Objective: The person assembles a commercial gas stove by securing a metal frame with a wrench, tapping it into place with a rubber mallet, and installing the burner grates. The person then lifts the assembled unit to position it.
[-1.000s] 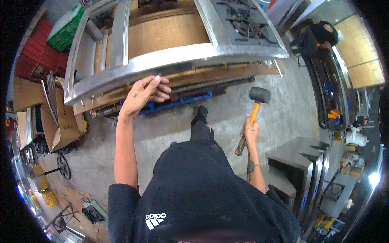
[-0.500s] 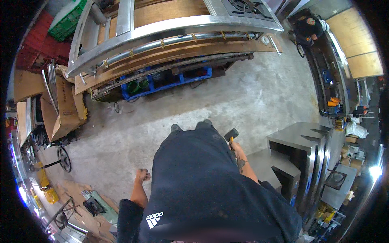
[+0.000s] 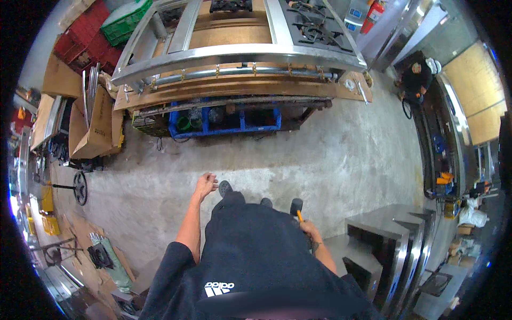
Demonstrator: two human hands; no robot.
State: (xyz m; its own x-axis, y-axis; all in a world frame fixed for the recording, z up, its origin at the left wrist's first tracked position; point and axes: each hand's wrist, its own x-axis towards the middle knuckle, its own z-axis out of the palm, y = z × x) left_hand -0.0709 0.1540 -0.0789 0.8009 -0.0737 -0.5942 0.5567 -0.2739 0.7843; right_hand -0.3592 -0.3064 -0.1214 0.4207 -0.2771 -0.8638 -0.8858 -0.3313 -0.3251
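The right hand (image 3: pixel 308 228) grips 1 black hammer (image 3: pixel 296 206) by its yellow handle (image 3: pixel 300 216). The left hand (image 3: pixel 206 184) hangs loosely open over the gray floor (image 3: pixel 330 154).

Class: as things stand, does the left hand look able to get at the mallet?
Probably yes: the left hand looks empty, and the mallet juts well out of the right hand that grips it. The left hand would likely have to cross in front of the torso.
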